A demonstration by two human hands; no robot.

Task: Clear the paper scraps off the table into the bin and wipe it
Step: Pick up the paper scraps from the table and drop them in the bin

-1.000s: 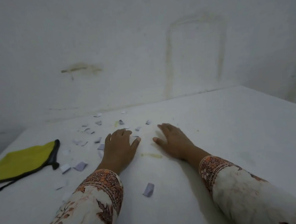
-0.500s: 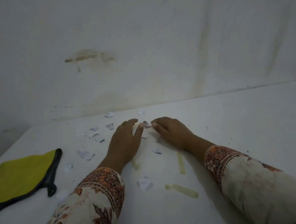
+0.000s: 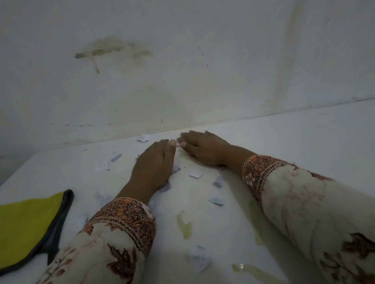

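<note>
Scraps (image 3: 198, 258) lie scattered on the counter (image 3: 320, 141), nearest between the sleeves. A yellow cloth (image 3: 17, 231) sits left. Farther off, left hand (image 3: 153, 166) and right hand (image 3: 205, 148) rest flat and empty, thumbs touching.

Stained white wall (image 3: 175, 78) behind.

Small white and pale lilac paper scraps (image 3: 195, 173) lay scattered flat across the white table (image 3: 320, 141), most toward its far left, beside a yellow, black-edged cloth (image 3: 17, 231).
</note>
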